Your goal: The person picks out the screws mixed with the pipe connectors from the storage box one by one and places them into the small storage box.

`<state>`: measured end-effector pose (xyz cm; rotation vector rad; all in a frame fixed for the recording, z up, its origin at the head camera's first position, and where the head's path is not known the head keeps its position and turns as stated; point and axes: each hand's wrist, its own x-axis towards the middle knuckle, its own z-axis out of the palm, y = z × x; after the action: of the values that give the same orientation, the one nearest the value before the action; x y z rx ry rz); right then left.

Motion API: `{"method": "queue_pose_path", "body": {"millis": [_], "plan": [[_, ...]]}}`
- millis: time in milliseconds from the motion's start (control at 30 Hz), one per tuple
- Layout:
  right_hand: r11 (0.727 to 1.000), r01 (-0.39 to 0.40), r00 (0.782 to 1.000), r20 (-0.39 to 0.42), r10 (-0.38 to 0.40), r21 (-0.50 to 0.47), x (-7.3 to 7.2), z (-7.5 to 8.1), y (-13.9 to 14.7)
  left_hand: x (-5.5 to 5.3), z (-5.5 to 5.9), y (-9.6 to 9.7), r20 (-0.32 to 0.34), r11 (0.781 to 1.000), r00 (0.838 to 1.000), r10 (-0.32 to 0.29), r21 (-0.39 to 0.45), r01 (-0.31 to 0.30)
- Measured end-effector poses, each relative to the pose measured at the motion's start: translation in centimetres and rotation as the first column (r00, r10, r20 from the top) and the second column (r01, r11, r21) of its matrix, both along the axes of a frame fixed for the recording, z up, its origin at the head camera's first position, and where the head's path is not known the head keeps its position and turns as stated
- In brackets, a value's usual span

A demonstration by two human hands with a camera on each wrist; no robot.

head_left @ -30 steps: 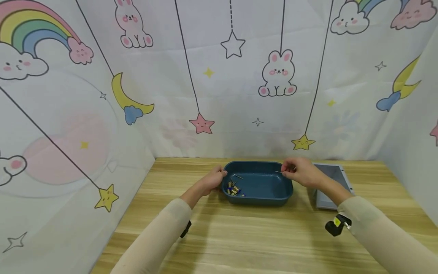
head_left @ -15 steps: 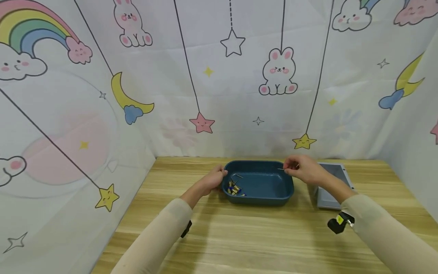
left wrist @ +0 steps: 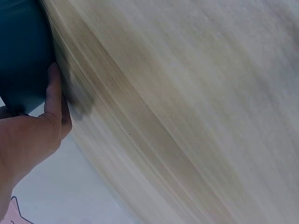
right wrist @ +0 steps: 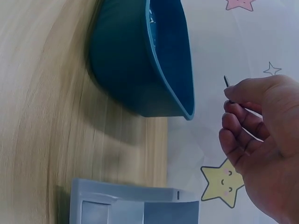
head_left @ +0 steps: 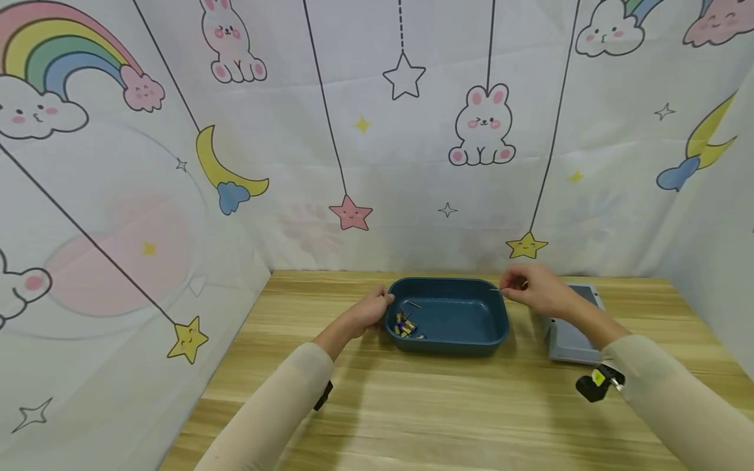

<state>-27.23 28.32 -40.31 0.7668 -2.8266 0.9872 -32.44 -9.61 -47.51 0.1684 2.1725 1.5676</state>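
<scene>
A dark teal, rounded rectangular bin [head_left: 450, 347] stands on the table. My left hand [head_left: 371, 311] grips its left end, thumb at the rim; the left wrist view shows fingers [left wrist: 55, 88] against the outer wall. Inside, at the left, lies a small heap of gold-coloured pieces [head_left: 404, 327], some with blue, and a thin metal screw-like piece [head_left: 415, 305]. Just beyond the bin's right rim, my right hand [head_left: 538, 288] pinches a thin pointed metal screw [right wrist: 226, 81] between thumb and index finger. Its other end is hidden by the fingers.
A grey tray with compartments [right wrist: 126, 192] stands right of the bin, partly hidden under my right forearm in the head view. The wooden table [head_left: 436, 405] meets a white printed cloth [head_left: 412, 242] at its back and sides.
My right hand has moved right with the screw, from over the bin's right end to just past its rim, towards the grey tray. The left hand keeps its hold on the bin.
</scene>
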Motion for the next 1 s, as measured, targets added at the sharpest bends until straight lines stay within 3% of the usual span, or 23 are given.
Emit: {"method": "queue_pose_path", "body": {"millis": [400, 1000], "plan": [[0.999, 0.042, 0.999, 0.028, -0.043, 0.015, 0.0, 0.3, 1.7, 0.1, 0.3, 0.1, 0.005, 1.0, 1.0, -0.005, 0.005, 0.005], [0.996, 0.085, 0.996, -0.023, -0.085, 0.022, 0.3, 0.5, 3.5, 0.1, 0.1, 0.0, 0.017, 1.0, 1.0, 0.006, 0.004, -0.006]]}}
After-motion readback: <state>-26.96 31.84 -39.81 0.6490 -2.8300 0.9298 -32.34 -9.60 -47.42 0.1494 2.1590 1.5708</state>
